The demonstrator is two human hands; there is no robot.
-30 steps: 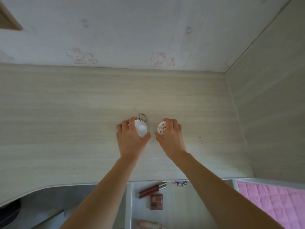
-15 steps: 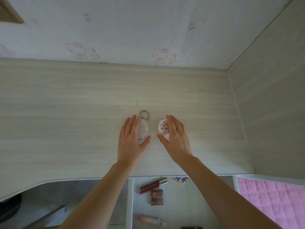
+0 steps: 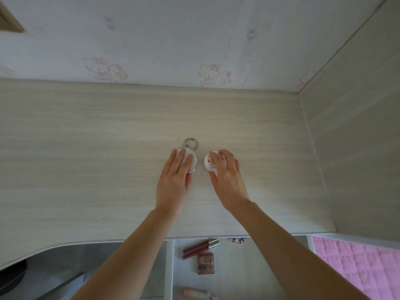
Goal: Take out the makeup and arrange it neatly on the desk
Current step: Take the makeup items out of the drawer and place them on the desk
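While the left hand (image 3: 175, 180) lies flat on the round mirror (image 3: 191, 161), half covering it, the right hand (image 3: 227, 178) curls around a small jar (image 3: 208, 164) — both on the tabletop (image 3: 86, 148), jar's pattern mostly hidden.

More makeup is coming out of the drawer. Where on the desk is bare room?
Bare desk lies left of the round mirror, right of the small jar toward the side panel, and behind both. Only the middle, under both hands, is crowded.
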